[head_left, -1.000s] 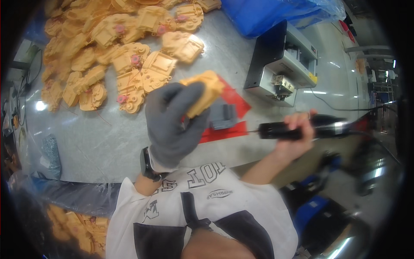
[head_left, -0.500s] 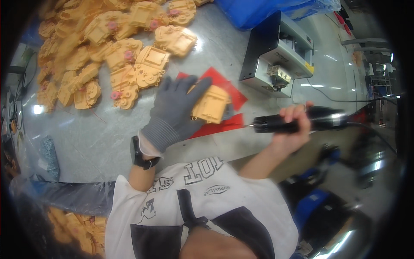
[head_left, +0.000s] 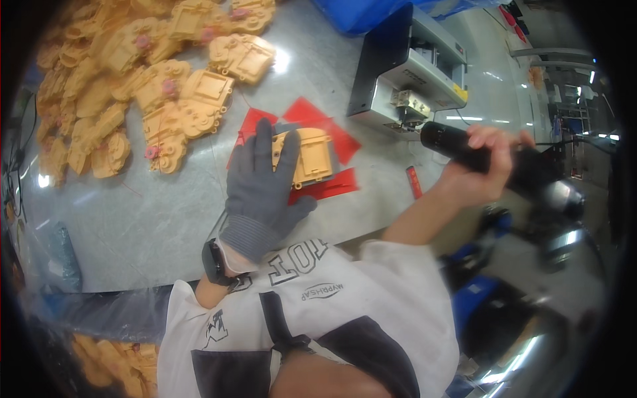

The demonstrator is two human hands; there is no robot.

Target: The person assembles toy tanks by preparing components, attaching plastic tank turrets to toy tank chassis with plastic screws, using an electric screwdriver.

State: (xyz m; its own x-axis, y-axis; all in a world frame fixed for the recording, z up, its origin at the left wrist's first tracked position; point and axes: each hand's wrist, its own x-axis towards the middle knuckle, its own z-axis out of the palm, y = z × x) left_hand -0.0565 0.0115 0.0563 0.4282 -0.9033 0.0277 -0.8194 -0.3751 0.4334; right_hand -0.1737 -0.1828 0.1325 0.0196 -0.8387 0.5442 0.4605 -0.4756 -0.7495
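Black tool and right hand have moved away from the red sheets since the earlier frame, the tool now tilted with its front end up by the machine. Left hand has flattened out, and the yellow case beside its fingers sits straighter.

Head view, only view supplied. Left hand, in a grey glove, lies with fingers extended and somewhat spread, thumb held out to the side; the fingers touch the left part of the yellow case and do not pinch it. Yellow case is directly right of those fingers, on a grey block, mostly hidden, above the red sheets. A black watch is on the wrist below this hand.

Right hand, bare, is wrapped around the black tool, which is blurred; whether a bit is fitted cannot be told. The machine stands beyond the right hand, to its upper left. A small red stick lies between the two hands, nearer the right, on the bench. Many similar yellow cases are heaped to the upper left of the left hand.
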